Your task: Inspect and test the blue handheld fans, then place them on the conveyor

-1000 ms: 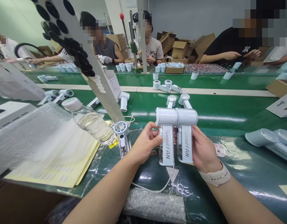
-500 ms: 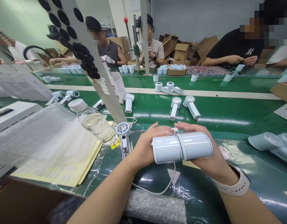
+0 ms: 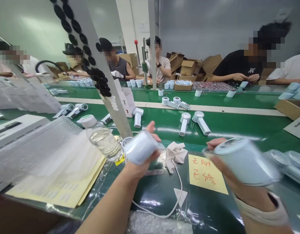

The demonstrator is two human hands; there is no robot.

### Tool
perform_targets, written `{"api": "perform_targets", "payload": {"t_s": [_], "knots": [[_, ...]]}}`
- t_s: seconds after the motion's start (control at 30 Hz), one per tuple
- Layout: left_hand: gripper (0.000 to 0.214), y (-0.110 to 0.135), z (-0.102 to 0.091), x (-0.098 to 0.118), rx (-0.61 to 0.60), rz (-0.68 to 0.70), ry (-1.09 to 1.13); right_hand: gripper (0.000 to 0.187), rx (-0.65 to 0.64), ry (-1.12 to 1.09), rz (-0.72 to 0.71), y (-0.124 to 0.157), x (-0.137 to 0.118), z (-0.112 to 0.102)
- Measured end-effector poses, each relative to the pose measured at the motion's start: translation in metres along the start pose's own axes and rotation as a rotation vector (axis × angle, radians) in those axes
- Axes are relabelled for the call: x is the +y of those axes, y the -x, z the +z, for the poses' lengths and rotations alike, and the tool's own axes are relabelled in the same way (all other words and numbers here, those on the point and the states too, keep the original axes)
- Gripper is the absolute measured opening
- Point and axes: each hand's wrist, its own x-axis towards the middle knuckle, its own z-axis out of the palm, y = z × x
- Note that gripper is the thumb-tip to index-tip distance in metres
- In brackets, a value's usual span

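My left hand (image 3: 152, 156) is closed around a light-blue cylindrical housing (image 3: 139, 148), blurred by motion, above the left part of the bench. At the right, my right hand (image 3: 222, 167) grips a second light-blue cylindrical housing (image 3: 249, 161), which is tilted and also blurred. The two housings are well apart. On the bench between my hands lie a crumpled beige cloth (image 3: 175, 153) and a yellow note (image 3: 205, 175) with red handwriting. A white cable (image 3: 181, 182) runs past the cloth. Behind the left housing, a device with a round head (image 3: 126, 141) is mostly hidden.
A water bottle (image 3: 101, 139) stands left beside yellow sheets (image 3: 88, 182) and bubble wrap (image 3: 59, 133). A slanted metal post (image 3: 108, 100) rises there. Light-blue handheld devices (image 3: 201, 123) lie on the green conveyor (image 3: 159, 122). Bubble wrap (image 3: 159, 224) is at the near edge. Several people work across the line.
The two housings, held end to end half a second ago, are now separated. My left hand moved left with one, my right hand moved right with the other, uncovering the cloth and note.
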Motion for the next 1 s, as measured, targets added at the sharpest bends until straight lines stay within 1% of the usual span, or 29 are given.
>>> {"api": "perform_targets", "payload": {"t_s": [0.03, 0.07, 0.13, 0.2, 0.27, 0.33, 0.37, 0.4, 0.47, 0.5, 0.57, 0.63, 0.67, 0.73, 0.8, 0.87, 0.93, 0.97, 1.0], "knots": [[0.027, 0.000, 0.002, -0.002, -0.010, 0.003, -0.022, 0.007, 0.032, -0.009, -0.019, -0.001, -0.002, 0.005], [0.027, 0.000, 0.003, -0.004, -0.027, 0.011, -0.034, 0.006, 0.064, -0.025, -0.045, -0.002, -0.002, 0.009], [0.024, 0.000, 0.004, -0.009, -0.040, 0.051, -0.068, 0.013, 0.086, -0.059, -0.097, -0.002, -0.001, 0.016], [0.030, -0.001, 0.002, -0.013, -0.018, 0.057, -0.117, 0.019, 0.048, -0.067, -0.107, -0.003, 0.004, 0.019], [0.040, -0.002, -0.002, -0.014, -0.025, 0.000, -0.113, 0.022, 0.015, -0.002, -0.045, -0.004, 0.008, 0.018], [0.037, -0.002, -0.005, -0.014, -0.053, -0.044, -0.077, 0.023, 0.055, 0.107, 0.031, -0.005, 0.009, 0.016], [0.032, -0.002, -0.006, -0.013, -0.069, -0.036, -0.069, 0.024, 0.073, 0.111, 0.062, -0.005, 0.007, 0.014], [0.029, -0.001, -0.007, -0.012, -0.089, -0.004, -0.067, 0.024, 0.061, 0.058, 0.071, -0.005, 0.005, 0.012], [0.031, 0.001, -0.005, -0.009, -0.169, 0.072, -0.071, 0.026, -0.021, -0.133, 0.029, -0.005, 0.000, 0.007], [0.031, 0.003, -0.004, -0.007, -0.215, 0.095, -0.071, 0.027, -0.021, -0.211, 0.007, -0.004, -0.002, 0.006], [0.031, 0.006, 0.000, -0.004, -0.263, 0.091, -0.039, 0.024, 0.056, -0.289, 0.020, -0.004, -0.006, 0.004], [0.027, 0.008, 0.003, -0.001, -0.253, 0.026, 0.023, 0.024, 0.112, -0.287, 0.068, -0.004, -0.006, 0.005], [0.025, 0.008, 0.005, -0.001, -0.237, 0.013, 0.046, 0.025, 0.099, -0.293, 0.072, -0.005, -0.005, 0.005], [0.026, 0.009, 0.006, -0.001, -0.218, 0.010, 0.062, 0.027, 0.029, -0.322, 0.073, -0.006, -0.001, 0.008], [0.036, 0.009, 0.008, -0.004, -0.218, -0.023, 0.076, 0.036, 0.042, -0.314, 0.127, -0.009, 0.006, 0.012], [0.051, 0.010, 0.011, -0.011, -0.215, -0.087, 0.151, 0.059, 0.118, -0.246, 0.227, -0.012, 0.016, 0.022], [0.063, 0.012, 0.017, -0.019, -0.160, -0.097, 0.214, 0.084, 0.184, -0.122, 0.281, -0.010, 0.025, 0.037], [0.070, 0.013, 0.020, -0.023, -0.120, -0.091, 0.205, 0.089, 0.162, -0.081, 0.276, -0.008, 0.029, 0.047], [0.079, 0.014, 0.023, -0.026, -0.079, -0.077, 0.176, 0.089, 0.095, -0.059, 0.239, -0.004, 0.032, 0.057]]}}
